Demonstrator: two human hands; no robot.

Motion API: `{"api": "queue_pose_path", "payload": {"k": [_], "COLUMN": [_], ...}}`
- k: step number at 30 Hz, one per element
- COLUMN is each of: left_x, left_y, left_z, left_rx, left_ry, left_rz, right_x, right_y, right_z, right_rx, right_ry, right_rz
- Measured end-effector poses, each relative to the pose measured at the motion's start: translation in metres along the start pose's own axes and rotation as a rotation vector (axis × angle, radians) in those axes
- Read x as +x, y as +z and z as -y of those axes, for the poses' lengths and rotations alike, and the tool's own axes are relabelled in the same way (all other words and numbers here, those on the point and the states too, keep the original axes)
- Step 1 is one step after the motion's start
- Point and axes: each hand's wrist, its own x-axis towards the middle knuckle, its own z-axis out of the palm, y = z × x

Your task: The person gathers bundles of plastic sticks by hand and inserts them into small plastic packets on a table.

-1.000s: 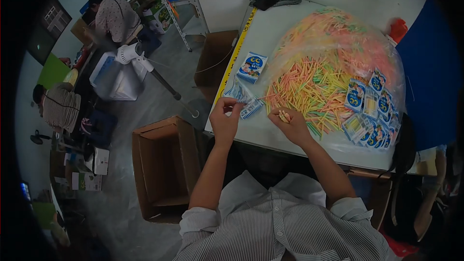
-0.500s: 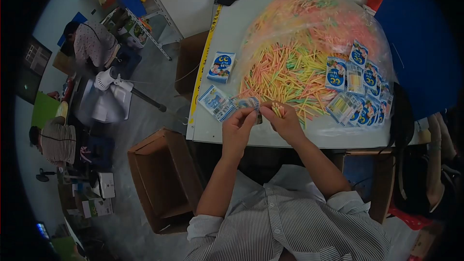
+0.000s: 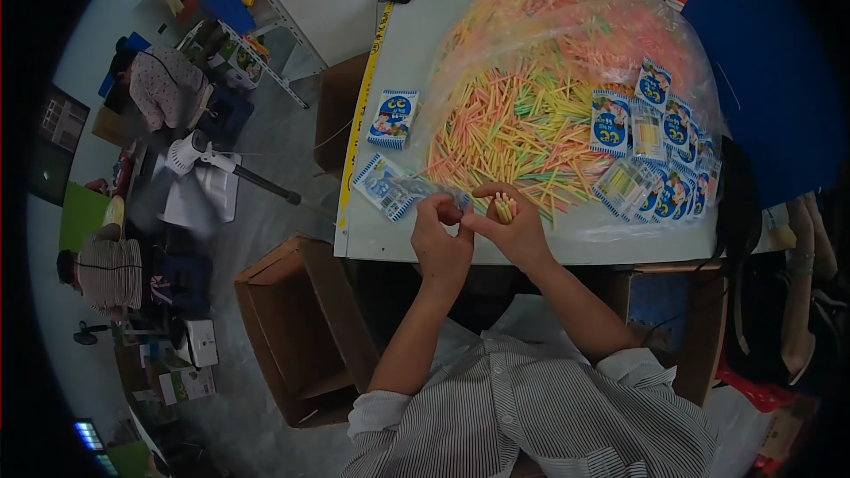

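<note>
My left hand (image 3: 443, 235) pinches the edge of a small clear and blue packet (image 3: 431, 190) at the table's front. Right beside it, my right hand (image 3: 513, 223) is closed around a few pale, thin sticks (image 3: 506, 207), its fingertips close to the packet. Behind both hands a big clear bag spills a heap of pink, yellow and green sticks (image 3: 522, 137). Flat packets lie left of the heap: an upright-lying blue one (image 3: 392, 119) and a clear-faced one (image 3: 384, 186). Several filled blue packets (image 3: 611, 122) rest on the bag's right side.
Open cardboard boxes (image 3: 301, 327) stand on the floor left of the table (image 3: 567, 252). A white fan (image 3: 188, 152) is farther left, near two seated people (image 3: 166, 84). A person's arm (image 3: 799, 301) shows at the right, below a blue panel (image 3: 761, 71).
My hands have come together at the packet, the right one still holding its sticks. The camera view has shifted, so the table appears farther left and higher.
</note>
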Motion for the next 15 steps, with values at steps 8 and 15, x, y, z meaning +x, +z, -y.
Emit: {"api": "queue_pose_path", "payload": {"k": [8,15], "left_x": [0.005,0.013], "left_y": [-0.007,-0.050], "left_z": [0.002,0.014], "left_rx": [0.068,0.219], "left_ry": [0.218,0.387], "left_rz": [0.169,0.423], "right_x": [0.019,0.019], "right_y": [-0.008,-0.012], "right_z": [-0.017,0.008], "right_rx": [-0.102,-0.548], "right_ry": [0.049,-0.359], "right_rz": [-0.062,0.272]}}
